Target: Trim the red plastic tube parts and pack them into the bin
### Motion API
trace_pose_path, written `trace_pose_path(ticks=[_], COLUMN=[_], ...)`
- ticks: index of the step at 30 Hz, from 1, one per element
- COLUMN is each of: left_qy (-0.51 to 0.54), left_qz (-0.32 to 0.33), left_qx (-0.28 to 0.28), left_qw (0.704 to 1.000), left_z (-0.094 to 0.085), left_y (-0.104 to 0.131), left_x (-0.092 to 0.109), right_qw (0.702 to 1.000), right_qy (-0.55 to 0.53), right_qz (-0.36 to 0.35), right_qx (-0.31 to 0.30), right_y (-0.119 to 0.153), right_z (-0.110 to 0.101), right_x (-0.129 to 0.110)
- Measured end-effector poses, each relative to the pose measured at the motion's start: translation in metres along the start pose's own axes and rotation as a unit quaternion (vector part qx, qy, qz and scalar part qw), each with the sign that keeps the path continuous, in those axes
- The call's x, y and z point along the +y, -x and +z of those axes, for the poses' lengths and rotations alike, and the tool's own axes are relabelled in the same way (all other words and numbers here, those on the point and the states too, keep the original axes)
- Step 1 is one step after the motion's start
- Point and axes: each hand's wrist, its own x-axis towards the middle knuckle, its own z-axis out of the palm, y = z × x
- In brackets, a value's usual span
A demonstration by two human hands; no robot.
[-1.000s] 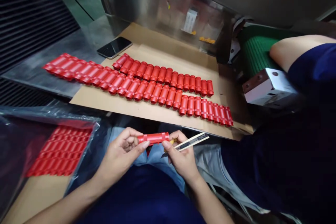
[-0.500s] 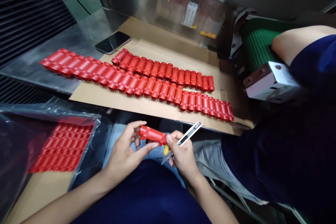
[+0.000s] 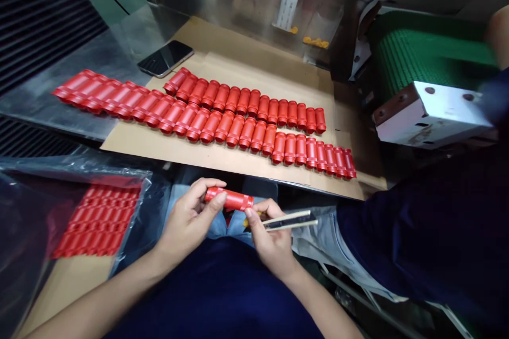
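A red plastic tube (image 3: 235,199) lies level between my two hands, in front of the table edge. My left hand (image 3: 191,217) is closed around its left end, thumb on top. With thumb and fingers, my right hand (image 3: 272,238) touches the tube's right end while gripping a utility knife (image 3: 292,219), whose handle points out to the right. The blade is hidden by the hand. A small yellow piece (image 3: 248,221) shows just under the tube by my right fingers. Beyond my hands, two rows of similar red tubes (image 3: 225,126) lie on a cardboard sheet (image 3: 159,156).
A phone (image 3: 166,58) lies behind the tubes. At lower left, a plastic-lined box (image 3: 145,190) holds more red tubes. On the right are a green conveyor belt (image 3: 421,55) with a white end bracket (image 3: 433,114), and a co-worker's dark sleeve and body (image 3: 433,212).
The tube has rolled in my fingers, and my left thumb has moved onto its top. The knife has turned from pointing up-right to nearly level. The co-worker's arm has moved back to the right.
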Motion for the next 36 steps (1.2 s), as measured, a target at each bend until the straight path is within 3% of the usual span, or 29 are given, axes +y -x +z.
trace_pose_path(ticks=[2, 7, 9, 11, 13, 16, 18, 21, 23, 25, 28, 31, 34, 36], left_qy=[0.040, 0.074, 0.108, 0.185, 0.269, 0.338, 0.366, 0.371, 0.352, 0.337, 0.349, 0.381, 0.399, 0.401], left_qz=[-0.001, 0.086, 0.086, 0.031, -0.054, -0.148, -0.172, -0.136, -0.096, -0.078, -0.093, -0.139, -0.182, -0.191], left_qx=[0.011, 0.017, 0.035, 0.052, 0.058, 0.040, 0.031, 0.056, 0.069, 0.063, 0.040, 0.008, -0.040, -0.057], left_qw=[0.999, 0.993, 0.990, 0.981, 0.960, 0.928, 0.914, 0.917, 0.929, 0.936, 0.931, 0.914, 0.898, 0.894], left_z=[0.001, 0.002, 0.005, 0.013, 0.022, 0.032, 0.033, 0.030, 0.026, 0.022, 0.016, 0.011, 0.008, 0.007], left_y=[0.002, 0.006, 0.006, 0.005, 0.004, 0.003, 0.002, 0.002, 0.003, 0.004, 0.003, 0.000, -0.003, -0.004], left_x=[0.000, -0.001, -0.001, 0.000, 0.003, 0.010, 0.012, 0.010, 0.005, 0.001, -0.001, 0.000, 0.003, 0.005], right_qw=[0.999, 0.981, 0.976, 0.988, 0.999, 0.980, 0.974, 0.997, 0.995, 0.993, 0.998, 0.969, 0.940, 0.930], right_qy=[0.024, -0.126, -0.143, -0.109, -0.021, 0.116, 0.133, 0.023, -0.062, -0.074, 0.036, 0.104, 0.091, 0.083], right_qz=[-0.024, 0.142, 0.157, 0.101, -0.009, -0.157, -0.173, -0.037, 0.074, 0.091, -0.059, -0.223, -0.320, -0.344], right_qx=[-0.012, -0.036, -0.046, -0.043, -0.038, -0.048, -0.057, -0.059, -0.039, -0.008, 0.015, -0.023, -0.076, -0.102], right_y=[0.000, -0.007, -0.007, -0.005, -0.001, 0.002, 0.001, -0.003, -0.008, -0.012, -0.010, -0.002, 0.003, 0.001], right_z=[-0.001, 0.000, 0.001, 0.001, 0.001, 0.002, 0.004, 0.006, 0.003, -0.007, -0.027, -0.040, -0.041, -0.038], right_x=[0.001, 0.007, 0.008, 0.007, 0.003, -0.002, -0.002, 0.003, 0.007, 0.006, -0.004, -0.019, -0.026, -0.024])
